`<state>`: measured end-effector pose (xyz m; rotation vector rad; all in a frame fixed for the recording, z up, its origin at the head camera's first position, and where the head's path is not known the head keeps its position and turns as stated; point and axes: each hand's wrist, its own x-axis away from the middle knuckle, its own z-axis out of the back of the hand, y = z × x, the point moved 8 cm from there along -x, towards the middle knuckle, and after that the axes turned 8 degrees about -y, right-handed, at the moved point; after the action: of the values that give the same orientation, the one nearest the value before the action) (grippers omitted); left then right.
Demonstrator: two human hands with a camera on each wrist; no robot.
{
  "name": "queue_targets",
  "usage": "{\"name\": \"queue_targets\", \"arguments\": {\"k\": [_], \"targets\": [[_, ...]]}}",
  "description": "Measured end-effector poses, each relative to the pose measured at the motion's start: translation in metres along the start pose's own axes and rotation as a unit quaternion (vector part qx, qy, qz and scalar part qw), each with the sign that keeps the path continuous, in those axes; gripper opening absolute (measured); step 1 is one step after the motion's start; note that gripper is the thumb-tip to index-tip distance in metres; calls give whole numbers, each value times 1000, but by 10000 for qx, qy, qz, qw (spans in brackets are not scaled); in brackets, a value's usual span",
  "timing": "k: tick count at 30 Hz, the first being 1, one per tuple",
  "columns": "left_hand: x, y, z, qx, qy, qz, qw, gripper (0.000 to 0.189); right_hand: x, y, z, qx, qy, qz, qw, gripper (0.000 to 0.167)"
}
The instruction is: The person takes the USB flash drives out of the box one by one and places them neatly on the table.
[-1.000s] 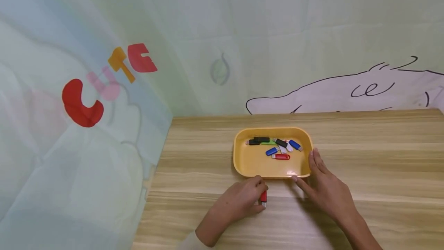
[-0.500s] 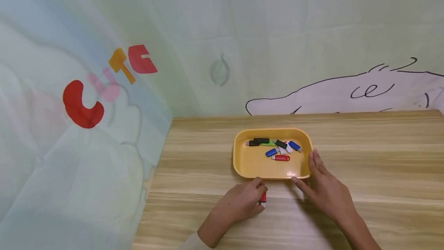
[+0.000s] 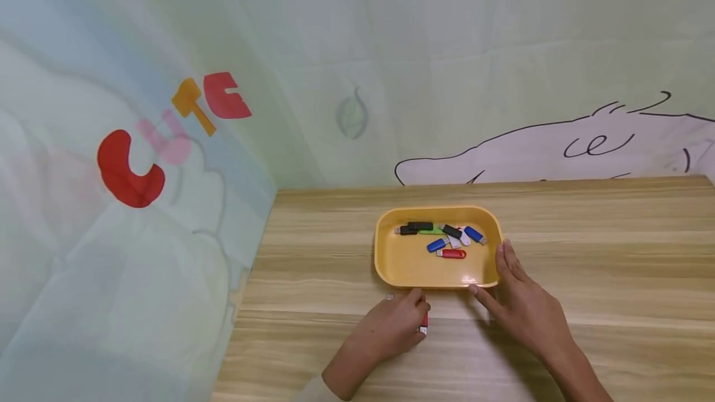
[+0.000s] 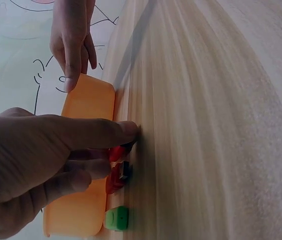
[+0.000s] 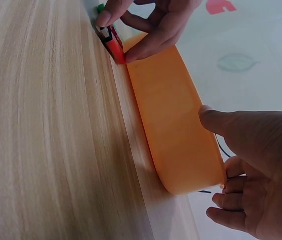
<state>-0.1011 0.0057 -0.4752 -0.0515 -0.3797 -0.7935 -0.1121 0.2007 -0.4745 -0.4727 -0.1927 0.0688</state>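
In the head view my left hand (image 3: 391, 327) pinches a red USB stick (image 3: 424, 320) between thumb and fingers at the table, just in front of a yellow tray (image 3: 402, 275). The stick's metal plug points toward me. Past the knuckles a second metal plug (image 3: 389, 296) shows, its body hidden by the hand. Another red stick (image 4: 115, 179) and a green USB stick (image 4: 117, 218) stand out below the fingers in the left wrist view. My right hand (image 3: 530, 309) holds the tray's near right corner, thumb on the front rim (image 5: 208, 117), fingers round the right side.
Inside the tray lie several USB sticks, among them a red one (image 3: 451, 254), a blue one (image 3: 438, 245), a black one (image 3: 421, 226) and a green one (image 3: 431, 232). A printed cloth backdrop (image 3: 335, 79) borders the wooden table (image 3: 614, 253) behind and at left.
My left hand has shifted slightly toward me and to the right, uncovering a metal plug on its left. The right hand and the tray look the same.
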Motion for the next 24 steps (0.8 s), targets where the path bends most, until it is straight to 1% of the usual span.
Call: {"name": "queue_targets", "arguments": {"k": [5, 12, 19, 24], "targets": [[1, 2, 1, -107, 122, -12, 9999, 29, 0, 0, 0, 27, -35, -29, 10000, 105], [1, 2, 1, -119, 155, 13, 9998, 28, -1, 0, 1, 36, -45, -21, 10000, 104], [4, 2, 2, -251, 410, -48, 9988, 27, 0, 0, 0, 54, -68, -19, 10000, 105], [4, 1, 1, -202, 420, -6, 9989, 28, -2, 1, -1, 43, -97, -33, 9999, 106]]}}
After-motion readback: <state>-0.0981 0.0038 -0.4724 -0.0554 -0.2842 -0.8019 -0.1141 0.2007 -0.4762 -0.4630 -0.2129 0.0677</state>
